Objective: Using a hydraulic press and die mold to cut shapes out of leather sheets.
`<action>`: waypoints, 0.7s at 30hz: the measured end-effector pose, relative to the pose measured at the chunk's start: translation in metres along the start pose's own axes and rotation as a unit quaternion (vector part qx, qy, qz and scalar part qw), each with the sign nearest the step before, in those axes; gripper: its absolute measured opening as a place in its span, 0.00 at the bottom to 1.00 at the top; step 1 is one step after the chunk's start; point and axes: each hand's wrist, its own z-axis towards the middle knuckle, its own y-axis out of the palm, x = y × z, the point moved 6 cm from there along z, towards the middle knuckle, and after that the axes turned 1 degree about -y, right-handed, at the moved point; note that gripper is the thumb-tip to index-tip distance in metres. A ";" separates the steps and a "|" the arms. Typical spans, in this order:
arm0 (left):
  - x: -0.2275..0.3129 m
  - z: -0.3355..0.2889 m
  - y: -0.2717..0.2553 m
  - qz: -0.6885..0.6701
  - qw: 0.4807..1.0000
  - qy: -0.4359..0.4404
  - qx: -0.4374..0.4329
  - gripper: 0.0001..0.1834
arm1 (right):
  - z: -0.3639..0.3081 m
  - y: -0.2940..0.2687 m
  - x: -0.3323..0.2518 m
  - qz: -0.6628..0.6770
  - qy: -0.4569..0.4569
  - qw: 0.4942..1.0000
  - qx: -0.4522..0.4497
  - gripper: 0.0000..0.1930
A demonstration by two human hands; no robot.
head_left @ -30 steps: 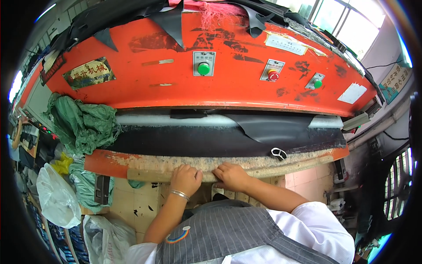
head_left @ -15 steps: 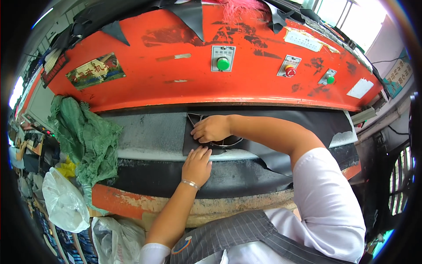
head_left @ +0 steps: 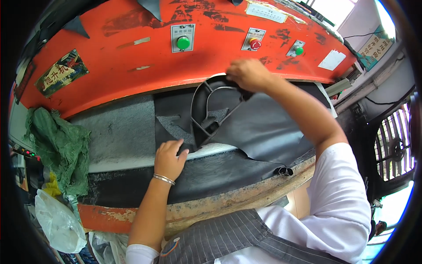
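My right hand [head_left: 250, 75] grips the upper end of a curved metal cutting die [head_left: 193, 108], its fingers closed. The die stands tilted above the sheet, its lower end close to the near edge. Beneath it lies a smooth black leather-like sheet [head_left: 268, 123]. A cut-out in the sheet, left of the die, shows the speckled grey board [head_left: 118, 127] below. My left hand [head_left: 169, 160] rests by the sheet's near left edge, fingers stretched and thumb apart. A bracelet [head_left: 164, 178] circles that wrist.
An orange machine beam [head_left: 154, 53] spans the far side, with green buttons [head_left: 183, 42] and a red knob [head_left: 255, 43]. Crumpled green woven cloth [head_left: 59, 149] and a white plastic bag [head_left: 59, 220] hang at left. A worn ledge [head_left: 220, 204] runs along the front.
My right hand has lifted and tilted the die, moving away and to the right; the cut-out now shows. My left hand's thumb has spread. The view has shifted.
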 end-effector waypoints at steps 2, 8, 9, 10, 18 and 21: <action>-0.004 0.014 0.002 0.026 1.000 -0.001 -0.008 0.20 | -0.033 0.046 0.019 0.101 0.094 0.990 -0.014 0.12; -0.025 0.042 0.013 0.024 0.999 -0.044 0.010 0.27 | -0.060 0.120 0.031 0.219 0.204 0.954 0.031 0.11; -0.028 0.043 0.016 0.026 0.999 -0.042 0.005 0.27 | -0.060 0.128 0.033 0.222 0.207 0.952 0.032 0.12; -0.033 0.043 0.016 0.039 0.998 -0.045 0.012 0.24 | -0.057 0.131 0.032 0.226 0.208 0.951 0.032 0.12; -0.032 0.045 0.005 0.047 0.995 -0.066 0.060 0.11 | -0.084 0.120 0.024 0.407 0.296 0.863 0.034 0.24; -0.035 0.043 -0.003 0.054 0.993 -0.076 0.075 0.09 | -0.118 0.113 0.015 0.416 0.157 0.893 0.068 0.33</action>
